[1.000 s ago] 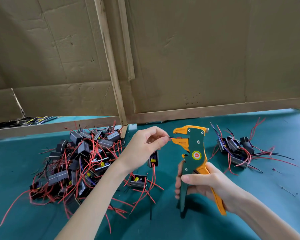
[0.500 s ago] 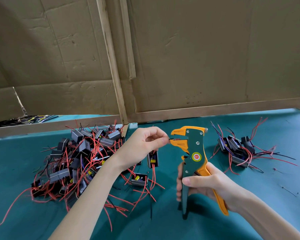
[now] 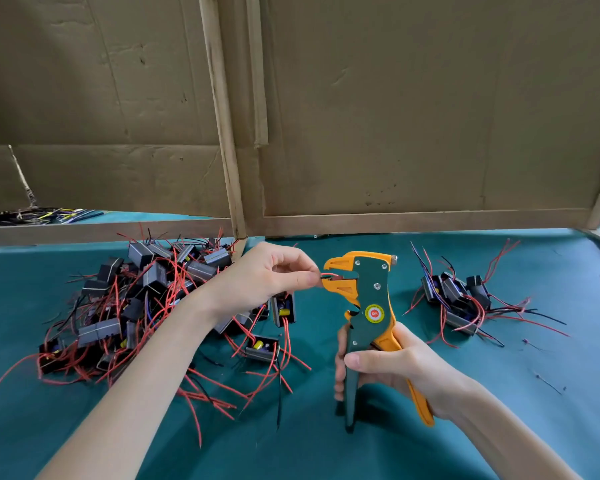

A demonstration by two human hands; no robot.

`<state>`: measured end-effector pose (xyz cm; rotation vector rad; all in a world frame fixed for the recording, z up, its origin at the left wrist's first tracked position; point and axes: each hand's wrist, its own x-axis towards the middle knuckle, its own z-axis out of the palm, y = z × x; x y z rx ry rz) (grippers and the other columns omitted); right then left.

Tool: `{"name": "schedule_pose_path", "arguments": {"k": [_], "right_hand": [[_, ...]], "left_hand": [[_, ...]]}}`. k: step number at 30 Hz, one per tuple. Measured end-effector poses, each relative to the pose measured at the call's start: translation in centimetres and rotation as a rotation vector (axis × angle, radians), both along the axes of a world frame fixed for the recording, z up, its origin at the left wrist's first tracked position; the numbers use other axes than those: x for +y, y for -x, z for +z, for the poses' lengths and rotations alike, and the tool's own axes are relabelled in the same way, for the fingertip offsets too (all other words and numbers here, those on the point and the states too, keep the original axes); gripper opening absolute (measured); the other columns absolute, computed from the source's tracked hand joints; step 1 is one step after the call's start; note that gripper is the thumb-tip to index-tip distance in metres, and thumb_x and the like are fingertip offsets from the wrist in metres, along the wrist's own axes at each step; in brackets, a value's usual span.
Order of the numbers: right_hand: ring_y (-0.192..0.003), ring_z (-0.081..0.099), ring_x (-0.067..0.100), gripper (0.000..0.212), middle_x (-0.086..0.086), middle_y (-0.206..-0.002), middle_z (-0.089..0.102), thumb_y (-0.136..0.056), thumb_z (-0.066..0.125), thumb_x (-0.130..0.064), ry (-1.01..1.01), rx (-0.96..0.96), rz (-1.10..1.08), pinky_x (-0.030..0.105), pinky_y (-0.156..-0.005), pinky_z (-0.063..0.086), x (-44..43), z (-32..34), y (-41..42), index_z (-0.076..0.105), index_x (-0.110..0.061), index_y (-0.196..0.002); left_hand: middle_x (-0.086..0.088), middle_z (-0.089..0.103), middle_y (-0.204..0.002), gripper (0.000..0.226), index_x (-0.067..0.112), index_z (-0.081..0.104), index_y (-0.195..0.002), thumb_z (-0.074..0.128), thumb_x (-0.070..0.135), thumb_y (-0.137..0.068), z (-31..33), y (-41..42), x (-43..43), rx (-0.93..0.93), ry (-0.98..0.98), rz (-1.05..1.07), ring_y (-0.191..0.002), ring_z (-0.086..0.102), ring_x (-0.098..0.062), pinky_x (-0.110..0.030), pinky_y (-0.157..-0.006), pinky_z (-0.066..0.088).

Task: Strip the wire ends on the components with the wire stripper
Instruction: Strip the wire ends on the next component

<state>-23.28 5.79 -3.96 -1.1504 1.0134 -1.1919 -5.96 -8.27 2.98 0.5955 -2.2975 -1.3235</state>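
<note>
My right hand (image 3: 392, 367) grips the handles of the green and orange wire stripper (image 3: 369, 306), which stands upright on the green mat with its jaws pointing left. My left hand (image 3: 267, 277) pinches red and black wire ends (image 3: 328, 276) and holds them in the stripper's jaws. A small black component (image 3: 284, 308) with a yellow part hangs from those wires under my left hand.
A big heap of black components with red wires (image 3: 136, 306) lies at the left. A smaller pile (image 3: 459, 299) lies at the right. Cardboard panels on a wooden frame (image 3: 395, 223) wall off the back. Loose wire bits (image 3: 548, 382) dot the mat at the right.
The wire ends have gone a little deeper into the jaws. Both hands and the stripper stay almost where they were.
</note>
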Motion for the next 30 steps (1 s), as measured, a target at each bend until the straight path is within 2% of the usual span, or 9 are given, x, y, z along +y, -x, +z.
{"name": "schedule_pose_path", "arguments": {"k": [8,13,19,23,25,30], "right_hand": [[-0.074,0.067,0.037,0.014,0.018,-0.08,0.068,-0.074,0.077,-0.017,0.006,0.004,0.008,0.042,-0.073,0.056,0.1,0.0,0.0,0.071,-0.017,-0.086],[-0.075,0.065,0.038,0.016,0.019,-0.08,0.067,-0.075,0.077,-0.017,0.02,0.044,0.009,0.046,-0.074,0.055,0.2,-0.1,-0.1,0.068,-0.013,-0.088],[-0.073,0.065,0.039,0.019,0.022,-0.079,0.067,-0.075,0.077,-0.021,0.04,0.093,-0.023,0.041,-0.073,0.054,0.3,-0.1,-0.4,0.065,-0.011,-0.085],[-0.066,0.063,0.032,0.015,0.019,-0.072,0.068,-0.074,0.076,-0.028,0.068,0.134,-0.052,0.032,-0.072,0.051,0.3,-0.1,-0.9,0.064,-0.02,-0.079],[-0.061,0.062,0.028,0.015,0.015,-0.067,0.067,-0.074,0.075,-0.032,0.087,0.162,-0.07,0.026,-0.071,0.048,0.3,-0.1,-1.1,0.063,-0.023,-0.074],[-0.051,0.058,0.028,0.019,0.016,-0.06,0.064,-0.069,0.077,-0.037,0.08,0.169,-0.16,0.029,-0.068,0.05,0.1,-0.5,-1.9,0.061,-0.025,-0.068]], "left_hand": [[0.014,0.063,-0.069,0.011,0.023,0.071,-0.078,0.067,0.02,-0.088,0.5,-0.2,0.3,-0.011,0.026,-0.005,-0.065,0.052,0.001,-0.01,-0.065,0.042],[0.013,0.067,-0.071,0.009,0.022,0.073,-0.079,0.068,0.019,-0.086,0.8,-0.3,0.2,-0.019,0.058,-0.007,-0.068,0.056,0.002,-0.01,-0.068,0.044],[0.01,0.069,-0.073,0.008,0.024,0.073,-0.078,0.07,0.019,-0.084,1.1,-0.7,0.1,-0.029,0.064,-0.024,-0.068,0.057,0.002,-0.01,-0.067,0.045],[0.01,0.07,-0.073,0.004,0.027,0.074,-0.078,0.07,0.028,-0.08,1.4,-0.8,0.2,-0.034,0.082,-0.025,-0.068,0.058,0.003,-0.01,-0.067,0.044],[0.009,0.07,-0.074,0.01,0.026,0.075,-0.079,0.07,0.034,-0.076,1.5,-0.9,0.2,-0.029,0.087,-0.02,-0.069,0.059,0.002,-0.011,-0.068,0.045],[0.009,0.07,-0.074,0.016,0.023,0.074,-0.081,0.068,0.037,-0.074,1.5,-0.9,0.2,-0.03,0.085,-0.013,-0.071,0.06,0.0,-0.013,-0.07,0.047]]}}
